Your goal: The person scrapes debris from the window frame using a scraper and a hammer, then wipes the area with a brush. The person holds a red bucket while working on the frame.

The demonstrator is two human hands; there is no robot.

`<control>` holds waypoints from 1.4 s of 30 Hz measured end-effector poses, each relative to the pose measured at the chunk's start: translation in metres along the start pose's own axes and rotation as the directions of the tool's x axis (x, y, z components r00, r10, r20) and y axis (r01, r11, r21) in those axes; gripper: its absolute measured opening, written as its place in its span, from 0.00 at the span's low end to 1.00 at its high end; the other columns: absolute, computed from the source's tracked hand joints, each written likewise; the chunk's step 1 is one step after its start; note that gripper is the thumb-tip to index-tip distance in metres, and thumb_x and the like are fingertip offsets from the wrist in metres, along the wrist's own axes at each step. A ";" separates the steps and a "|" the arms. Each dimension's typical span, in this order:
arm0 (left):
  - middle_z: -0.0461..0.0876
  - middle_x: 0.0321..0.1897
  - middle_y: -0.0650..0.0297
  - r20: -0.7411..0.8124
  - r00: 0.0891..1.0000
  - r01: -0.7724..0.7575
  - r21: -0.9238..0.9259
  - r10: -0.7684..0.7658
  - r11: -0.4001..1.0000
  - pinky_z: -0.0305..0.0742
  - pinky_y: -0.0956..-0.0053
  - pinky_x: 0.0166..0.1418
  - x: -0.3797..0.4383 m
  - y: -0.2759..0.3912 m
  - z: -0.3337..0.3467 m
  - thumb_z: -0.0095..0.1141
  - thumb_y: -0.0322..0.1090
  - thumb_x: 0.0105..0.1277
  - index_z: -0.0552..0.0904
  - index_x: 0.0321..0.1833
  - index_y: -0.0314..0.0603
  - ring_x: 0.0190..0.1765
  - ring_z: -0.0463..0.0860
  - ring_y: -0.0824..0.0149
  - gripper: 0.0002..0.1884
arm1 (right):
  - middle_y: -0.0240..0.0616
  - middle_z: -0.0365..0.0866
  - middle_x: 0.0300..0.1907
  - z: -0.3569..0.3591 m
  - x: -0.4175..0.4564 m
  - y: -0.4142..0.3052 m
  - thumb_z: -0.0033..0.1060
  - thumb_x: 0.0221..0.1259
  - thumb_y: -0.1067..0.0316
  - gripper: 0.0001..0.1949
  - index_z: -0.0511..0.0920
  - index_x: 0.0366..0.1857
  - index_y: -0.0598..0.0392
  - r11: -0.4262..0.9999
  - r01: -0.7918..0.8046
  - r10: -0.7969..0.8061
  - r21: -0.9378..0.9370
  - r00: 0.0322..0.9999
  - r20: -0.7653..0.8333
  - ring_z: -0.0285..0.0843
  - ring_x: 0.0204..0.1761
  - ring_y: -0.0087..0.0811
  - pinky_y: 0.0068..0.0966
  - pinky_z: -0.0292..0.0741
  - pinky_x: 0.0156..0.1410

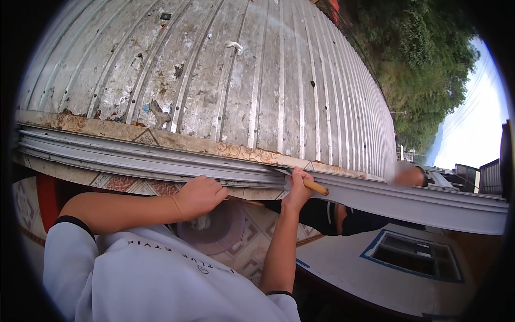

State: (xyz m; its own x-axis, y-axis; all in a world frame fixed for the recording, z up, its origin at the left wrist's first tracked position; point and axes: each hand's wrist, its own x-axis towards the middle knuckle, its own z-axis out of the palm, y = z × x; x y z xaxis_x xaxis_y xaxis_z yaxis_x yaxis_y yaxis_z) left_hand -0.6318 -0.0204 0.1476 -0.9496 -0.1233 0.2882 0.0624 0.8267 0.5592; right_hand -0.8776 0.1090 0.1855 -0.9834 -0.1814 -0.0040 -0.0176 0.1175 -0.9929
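Observation:
A long pale metal window frame (141,161) with grooved tracks runs across the view, beside a tiled sill (177,143). My left hand (203,197) is curled at the frame's near edge; its fingertips are hidden, so whether it grips anything is unclear. To its right, my right hand (298,187) is closed around a tool with a wooden handle (316,187). A flat, thin part, seemingly the tool's blade, lies over the tracks beside the fingers, where a taller pale metal section (382,197) begins.
Beyond the sill lies a ribbed metal roof (241,88) with debris and a crumpled white scrap (234,47). A person in dark clothing (322,217) is on the right, near a blue-edged window (414,255). Below my hands, a round purplish object (221,231) stands on the patterned floor.

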 end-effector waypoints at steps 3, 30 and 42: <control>0.72 0.28 0.66 -0.042 0.999 0.029 0.058 -0.027 0.998 0.67 0.72 0.39 0.015 0.012 0.024 0.51 0.32 0.54 0.76 0.43 0.41 0.36 0.75 0.66 0.13 | 0.40 0.77 0.41 -0.008 0.001 0.009 0.58 0.54 0.80 0.07 0.71 0.34 0.58 0.996 0.076 -0.073 -0.046 0.995 0.069 0.74 0.43 0.26 0.20 0.72 0.52; 0.77 0.26 0.55 0.016 0.995 0.097 -0.198 -0.096 0.975 0.75 0.58 0.39 0.183 -0.015 0.094 0.54 0.38 0.60 0.79 0.32 0.41 0.35 0.79 0.51 0.08 | 0.47 0.76 0.50 0.008 -0.030 -0.096 0.61 0.54 0.71 0.21 0.71 0.53 0.65 0.602 0.407 -0.348 -0.687 0.908 0.233 0.75 0.50 0.39 0.30 0.73 0.51; 0.77 0.24 0.53 -0.164 0.986 -0.065 -0.287 0.018 0.956 0.74 0.56 0.36 0.204 -0.007 0.112 0.55 0.31 0.52 0.78 0.24 0.40 0.31 0.78 0.49 0.04 | 0.37 0.80 0.40 -0.049 0.033 -0.292 0.58 0.55 0.79 0.09 0.76 0.40 0.59 -0.423 0.519 -0.854 -0.743 0.047 0.519 0.75 0.44 0.37 0.34 0.71 0.54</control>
State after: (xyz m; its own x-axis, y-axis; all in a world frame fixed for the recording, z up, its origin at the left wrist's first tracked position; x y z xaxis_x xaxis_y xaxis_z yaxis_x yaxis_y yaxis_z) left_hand -0.8600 0.0101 0.1151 -0.8849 -0.1972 0.4220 0.2094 0.6408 0.7386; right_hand -0.9133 0.1162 0.4812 0.0627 -0.6152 0.7858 -0.6367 0.5817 0.5062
